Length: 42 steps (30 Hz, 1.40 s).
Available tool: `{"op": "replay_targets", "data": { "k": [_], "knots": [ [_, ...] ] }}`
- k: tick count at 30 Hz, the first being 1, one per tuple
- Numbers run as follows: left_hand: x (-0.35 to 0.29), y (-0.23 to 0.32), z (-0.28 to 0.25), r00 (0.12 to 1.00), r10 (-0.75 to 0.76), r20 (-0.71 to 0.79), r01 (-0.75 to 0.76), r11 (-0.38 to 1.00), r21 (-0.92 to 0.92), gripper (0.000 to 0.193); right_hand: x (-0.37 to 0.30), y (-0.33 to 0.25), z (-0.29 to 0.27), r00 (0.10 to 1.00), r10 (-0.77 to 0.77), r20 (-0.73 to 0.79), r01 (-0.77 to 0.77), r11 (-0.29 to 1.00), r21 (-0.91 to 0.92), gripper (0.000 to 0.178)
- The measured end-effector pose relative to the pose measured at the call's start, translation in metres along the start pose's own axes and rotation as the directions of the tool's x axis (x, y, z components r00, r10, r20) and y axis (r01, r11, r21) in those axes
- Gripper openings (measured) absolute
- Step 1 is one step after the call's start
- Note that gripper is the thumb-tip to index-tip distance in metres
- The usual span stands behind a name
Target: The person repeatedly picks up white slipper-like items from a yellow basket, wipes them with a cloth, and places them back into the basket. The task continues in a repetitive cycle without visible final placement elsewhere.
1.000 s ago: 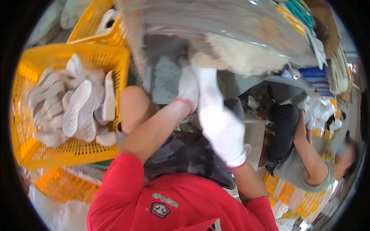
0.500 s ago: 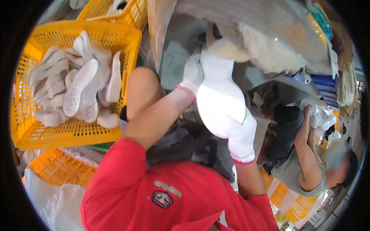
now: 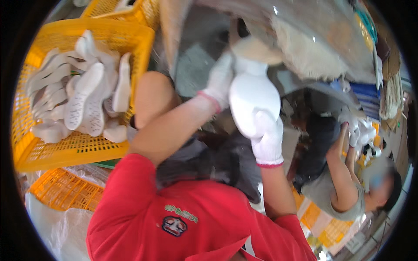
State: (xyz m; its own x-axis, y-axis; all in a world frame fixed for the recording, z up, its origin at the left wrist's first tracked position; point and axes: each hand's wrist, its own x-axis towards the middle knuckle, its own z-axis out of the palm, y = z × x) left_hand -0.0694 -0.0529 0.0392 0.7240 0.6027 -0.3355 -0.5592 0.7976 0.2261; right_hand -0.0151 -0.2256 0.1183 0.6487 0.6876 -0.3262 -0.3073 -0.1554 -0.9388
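A white shoe sole is held between my two white-gloved hands in front of me. My left hand grips its far end along the left side, fingers partly hidden. My right hand clasps the near, rounded end, with the thumb lying on the broad face. The sole's far end meets, or sits just under, a tan rounded wheel-like part; actual contact is hard to make out.
A yellow basket of white soles stands at my left. Cloudy plastic sheeting hangs over the work spot. On the right, another person in gloves handles white pieces. An orange crate lies lower left.
My right hand has moved up and forward, and the sole looks shorter, its near end tilted differently. Both hands keep their hold. The whole view has shifted slightly.
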Motion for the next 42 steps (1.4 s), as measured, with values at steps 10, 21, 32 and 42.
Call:
{"op": "replay_targets", "data": {
  "k": [10,21,32,42],
  "knots": [
    [-0.143,0.158,-0.040,0.771,0.271,0.576,-0.346,-0.581,0.736,0.032,-0.054,0.022,-0.186,0.999,-0.035,-0.028,0.001,0.635,-0.772,0.047],
    [-0.261,0.287,-0.039,0.813,0.426,0.397,0.259,-0.875,0.409,0.035,-0.081,0.035,-0.165,0.983,-0.170,0.075,0.137,0.391,-0.910,0.050],
    [-0.080,-0.014,0.012,0.969,-0.143,0.203,-0.082,0.585,0.807,0.037,-0.086,-0.045,-0.063,0.954,-0.278,-0.113,0.203,0.875,-0.439,0.048],
    [0.072,-0.017,0.036,0.999,-0.033,0.016,-0.007,0.263,0.965,0.052,0.038,-0.046,-0.037,0.842,-0.533,-0.083,0.468,0.797,-0.382,0.046]
  ]
}}
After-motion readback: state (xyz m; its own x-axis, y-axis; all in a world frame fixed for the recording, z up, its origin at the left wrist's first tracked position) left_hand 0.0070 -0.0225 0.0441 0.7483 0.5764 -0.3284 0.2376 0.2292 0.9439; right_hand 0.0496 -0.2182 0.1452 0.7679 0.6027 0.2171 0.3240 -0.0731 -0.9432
